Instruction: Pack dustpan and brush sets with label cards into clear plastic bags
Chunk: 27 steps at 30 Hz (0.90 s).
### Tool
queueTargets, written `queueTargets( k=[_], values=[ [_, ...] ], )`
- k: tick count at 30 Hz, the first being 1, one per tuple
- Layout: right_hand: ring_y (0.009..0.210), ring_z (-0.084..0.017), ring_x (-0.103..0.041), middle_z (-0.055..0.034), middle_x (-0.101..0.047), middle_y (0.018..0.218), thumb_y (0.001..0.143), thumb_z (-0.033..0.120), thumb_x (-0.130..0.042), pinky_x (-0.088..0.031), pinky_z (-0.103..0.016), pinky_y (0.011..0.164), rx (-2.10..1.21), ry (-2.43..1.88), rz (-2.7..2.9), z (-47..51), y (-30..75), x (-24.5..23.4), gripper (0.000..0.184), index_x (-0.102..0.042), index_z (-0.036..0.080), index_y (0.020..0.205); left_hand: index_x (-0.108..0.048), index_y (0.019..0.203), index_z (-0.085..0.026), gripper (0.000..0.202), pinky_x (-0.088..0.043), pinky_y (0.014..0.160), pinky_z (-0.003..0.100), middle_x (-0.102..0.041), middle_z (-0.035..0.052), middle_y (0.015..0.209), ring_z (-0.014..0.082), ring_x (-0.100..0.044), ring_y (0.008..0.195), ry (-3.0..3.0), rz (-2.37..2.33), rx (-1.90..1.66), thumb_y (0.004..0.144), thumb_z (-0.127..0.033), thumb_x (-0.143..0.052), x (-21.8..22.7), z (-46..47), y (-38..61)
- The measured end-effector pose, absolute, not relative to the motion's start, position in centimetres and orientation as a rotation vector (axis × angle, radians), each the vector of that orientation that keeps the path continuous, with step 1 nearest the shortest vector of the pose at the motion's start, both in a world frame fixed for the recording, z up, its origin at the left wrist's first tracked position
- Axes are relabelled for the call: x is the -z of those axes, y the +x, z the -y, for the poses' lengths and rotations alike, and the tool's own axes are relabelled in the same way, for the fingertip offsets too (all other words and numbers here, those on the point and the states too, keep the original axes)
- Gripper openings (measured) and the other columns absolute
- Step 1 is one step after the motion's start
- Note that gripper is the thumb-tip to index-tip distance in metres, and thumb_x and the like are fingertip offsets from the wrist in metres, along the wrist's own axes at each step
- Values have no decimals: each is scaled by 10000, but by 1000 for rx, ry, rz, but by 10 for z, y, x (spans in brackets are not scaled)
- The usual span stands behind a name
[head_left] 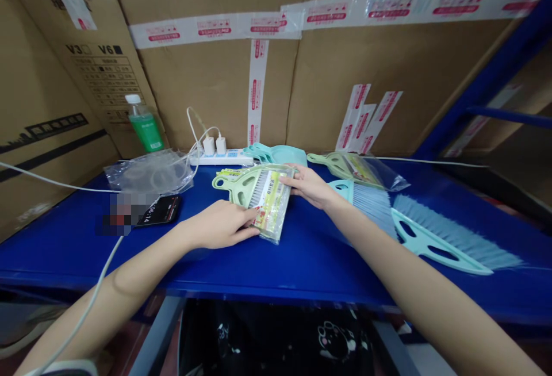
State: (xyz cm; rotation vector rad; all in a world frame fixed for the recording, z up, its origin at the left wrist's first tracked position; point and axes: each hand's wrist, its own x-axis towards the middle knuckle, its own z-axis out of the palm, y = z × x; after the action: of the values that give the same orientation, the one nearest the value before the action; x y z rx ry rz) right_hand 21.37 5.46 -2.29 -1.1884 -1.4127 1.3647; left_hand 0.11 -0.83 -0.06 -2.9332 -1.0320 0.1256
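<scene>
Between my hands, just above the blue tabletop, is a light green dustpan and brush set (pixel 245 189) in a clear plastic bag. Its grey bristles show beside a yellow and white label card. My left hand (pixel 224 225) grips the near left edge of the bag, thumb and fingertips at the label. On the far right edge, my right hand (pixel 309 185) pinches the bag with its thumb on top. Blue brushes (pixel 366 203) lie right of my right hand, partly behind my forearm. Another bagged green set (pixel 349 169) lies behind them.
A power strip (pixel 233 157) with white chargers stands along the cardboard wall (pixel 207 88). Blue dustpans (pixel 280 154) lie beside it. To the left are a green-liquid bottle (pixel 145 126), clear plastic bags (pixel 150 175) and a phone (pixel 161 212). A white cable (pixel 103 275) crosses my left forearm.
</scene>
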Motion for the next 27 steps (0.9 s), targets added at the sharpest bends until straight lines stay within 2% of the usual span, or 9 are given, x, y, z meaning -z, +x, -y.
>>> queueTargets(
  k=[4, 8, 12, 15, 18, 23, 27],
  values=[
    [982, -209, -637, -72, -679, 1035, 739, 178, -662, -548, -385, 841, -1464, -1147, 1461, -50, 206, 26, 303, -522, 198, 1006, -543, 812, -177, 221, -356, 513, 253, -613, 4, 682, 144, -566, 564, -2944, 1035, -110, 915, -335, -428, 1, 9, 2],
    [1027, -240, -617, -88, -644, 1125, 670, 153, -702, -550, -412, 830, -1483, -1121, 1499, -45, 199, 31, 492, -467, 206, 1098, -542, 824, -182, 193, -350, 522, 249, -621, 3, 711, 143, -565, 582, -2941, 1011, -121, 912, -321, -441, 2, 9, 3],
    [1146, -260, -543, -102, -573, 1246, 602, 136, -726, -486, -445, 937, -1441, -985, 1576, -43, 195, 34, 657, -405, 214, 1170, -539, 820, -181, 200, -346, 524, 250, -614, 0, 698, 142, -552, 575, -2950, 994, -100, 913, -329, -442, 3, 8, 2],
    [1187, -270, -507, -117, -530, 1297, 556, 161, -758, -420, -458, 1007, -1438, -897, 1639, -43, 195, 36, 720, -390, 211, 1174, -535, 815, -180, 199, -343, 520, 252, -611, 0, 686, 143, -547, 566, -2949, 996, -100, 912, -328, -443, 3, 9, 2],
    [1207, -287, -488, -134, -510, 1316, 549, 183, -764, -397, -475, 1019, -1470, -862, 1657, -43, 194, 38, 699, -397, 207, 1143, -532, 811, -180, 182, -341, 512, 249, -607, -3, 677, 138, -542, 556, -2954, 1002, -96, 907, -313, -454, 2, 10, 3],
    [1192, -289, -502, -136, -548, 1259, 519, 197, -794, -433, -471, 982, -1419, -884, 1594, -48, 195, 43, 663, -403, 205, 1054, -527, 820, -179, 143, -372, 556, 249, -632, 4, 756, 144, -574, 622, -2950, 956, -90, 900, -288, -479, 5, 10, 4],
    [1003, -271, -627, -78, -657, 1048, 533, 230, -810, -519, -474, 865, -1407, -945, 1528, -54, 203, 42, 649, -406, 217, 1041, -515, 782, -179, 145, -390, 592, 254, -623, 3, 771, 145, -577, 649, -2929, 838, -82, 897, -261, -481, 8, 8, 4]
  ],
)
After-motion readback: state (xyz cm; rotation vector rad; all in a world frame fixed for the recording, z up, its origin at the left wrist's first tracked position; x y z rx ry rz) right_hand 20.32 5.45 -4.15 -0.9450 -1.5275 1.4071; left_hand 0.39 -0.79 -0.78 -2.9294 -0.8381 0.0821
